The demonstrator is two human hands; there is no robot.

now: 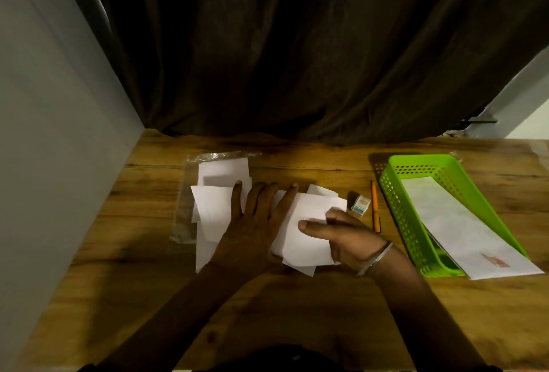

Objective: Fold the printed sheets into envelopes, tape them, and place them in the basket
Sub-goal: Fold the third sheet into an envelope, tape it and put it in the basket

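A pile of white sheets point(214, 208) lies on the wooden table, partly on a clear plastic sleeve point(185, 193). My left hand point(252, 223) lies flat with its fingers spread, pressing down on the pile and on the left side of a folded white sheet point(306, 217). My right hand point(341, 238), with a metal bangle on the wrist, grips that folded sheet at its right edge, thumb on top. A green perforated basket point(398, 202) stands at the right with a long white envelope point(457, 223) in it, sticking out over its near end.
A small tape box point(361, 206) and an orange pen point(375, 206) lie between the folded sheet and the basket. A dark curtain point(297, 59) hangs behind the table. A grey wall point(44, 134) borders the left side.
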